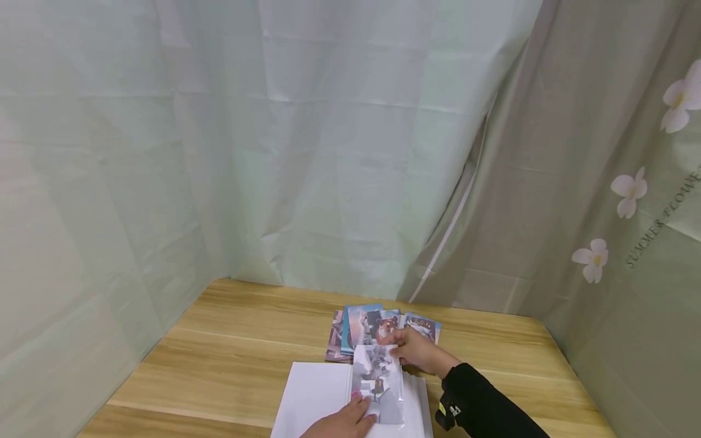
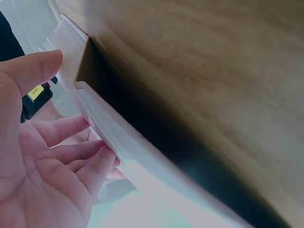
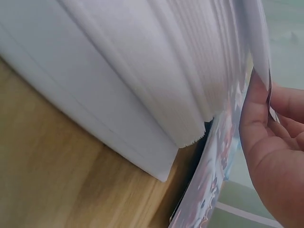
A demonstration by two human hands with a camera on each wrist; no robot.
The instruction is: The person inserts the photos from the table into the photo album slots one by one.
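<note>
A white photo album [image 1: 314, 386] lies open on the table. A picture card [image 1: 381, 372] with a greyish scene sits over its right-hand page, inside or against a clear sleeve. At the card's upper right edge my right hand [image 1: 417, 350] pinches it between thumb and fingers. My left hand [image 1: 341, 421] rests its fingertips on the card's lower left part. The left wrist view shows that hand [image 2: 45, 166] with fingers extended along the album's edge [image 2: 142, 147]. In the right wrist view, the fingers [image 3: 266, 133] hold a thin raised sheet beside the stacked album pages [image 3: 199, 57].
Several colourful picture cards [image 1: 358, 322] lie overlapping just behind the album, with another card [image 1: 424, 325] to their right. Wooden tabletop [image 1: 235, 340] extends to both sides. Pale curtains [image 1: 328, 152] enclose the table at the back and sides.
</note>
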